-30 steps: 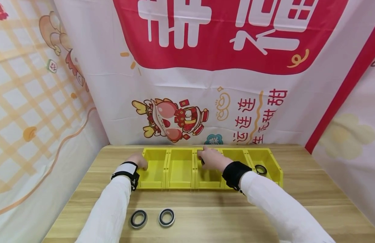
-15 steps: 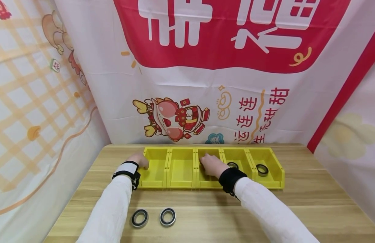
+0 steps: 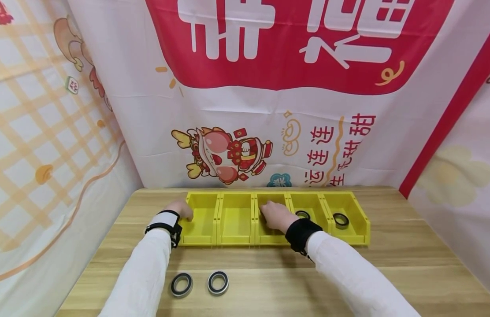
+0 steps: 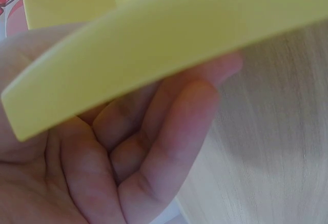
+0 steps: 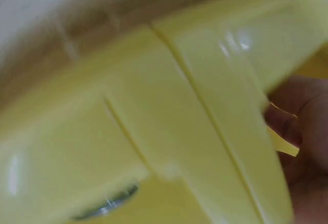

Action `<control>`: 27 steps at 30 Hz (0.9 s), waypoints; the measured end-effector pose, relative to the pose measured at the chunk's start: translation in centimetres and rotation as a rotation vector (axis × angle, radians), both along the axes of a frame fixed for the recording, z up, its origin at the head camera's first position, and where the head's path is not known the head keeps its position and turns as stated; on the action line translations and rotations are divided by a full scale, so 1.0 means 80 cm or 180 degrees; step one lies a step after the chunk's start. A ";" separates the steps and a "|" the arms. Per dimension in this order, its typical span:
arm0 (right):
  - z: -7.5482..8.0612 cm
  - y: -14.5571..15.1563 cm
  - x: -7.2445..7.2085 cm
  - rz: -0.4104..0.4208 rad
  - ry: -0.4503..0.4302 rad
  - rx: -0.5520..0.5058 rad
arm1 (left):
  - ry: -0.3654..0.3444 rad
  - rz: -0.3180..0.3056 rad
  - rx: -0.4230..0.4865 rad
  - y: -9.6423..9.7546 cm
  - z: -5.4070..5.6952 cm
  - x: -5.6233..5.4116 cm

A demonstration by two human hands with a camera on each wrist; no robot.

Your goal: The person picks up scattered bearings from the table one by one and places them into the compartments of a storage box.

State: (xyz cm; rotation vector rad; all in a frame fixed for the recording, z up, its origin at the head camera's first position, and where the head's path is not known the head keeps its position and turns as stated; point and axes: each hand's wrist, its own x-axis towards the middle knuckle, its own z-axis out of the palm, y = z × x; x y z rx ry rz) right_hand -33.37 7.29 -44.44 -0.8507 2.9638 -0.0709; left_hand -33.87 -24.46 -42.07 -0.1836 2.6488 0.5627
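A row of yellow bins [image 3: 235, 241] stands along the back of the table. My left hand [image 3: 181, 209] grips the outer side wall of the leftmost bin; in the left wrist view its fingers [image 4: 169, 152] curl beneath the yellow wall [image 4: 133, 55]. My right hand [image 3: 277, 215] reaches down inside the middle bin, fingers bent and pointing in. Bin walls hide most of that hand [image 5: 312, 131] in the right wrist view, and I cannot tell whether it holds a bearing. One ball bearing [image 3: 303, 215] lies in the fourth bin, another bearing [image 3: 341, 220] in the rightmost.
Two more bearings, a left one [image 3: 181, 285] and a right one [image 3: 218, 283], lie flat on the wooden table [image 3: 276, 286] in front of the bins. Printed cloth [image 3: 229, 105] hangs behind the table and along both sides.
My right hand, with a dark ring at its fingers a second ago, has dropped lower into the middle bin, uncovering the fourth bin's bearing. My left hand stays on the bin wall.
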 end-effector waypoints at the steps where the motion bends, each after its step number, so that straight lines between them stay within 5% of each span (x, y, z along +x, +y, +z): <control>1: 0.006 0.000 -0.001 -0.0030 -0.0029 0.0007 | 0.0002 -0.0006 0.0003 0.000 0.001 0.000; 7: 0.063 -0.004 0.009 -0.0143 -0.0059 -0.0163 | 0.0030 0.0004 -0.0015 0.004 0.007 0.005; 15: 0.122 -0.022 0.052 0.0464 0.0400 -0.0595 | 0.0034 -0.0006 0.0031 0.003 0.006 0.007; 22: 0.112 -0.050 0.097 0.0988 0.0633 -0.0629 | 0.0058 0.0071 0.0033 0.002 0.004 0.004; 27: 0.091 -0.068 0.125 0.1241 0.0506 -0.0455 | 0.0037 0.0105 0.0001 0.004 0.004 0.004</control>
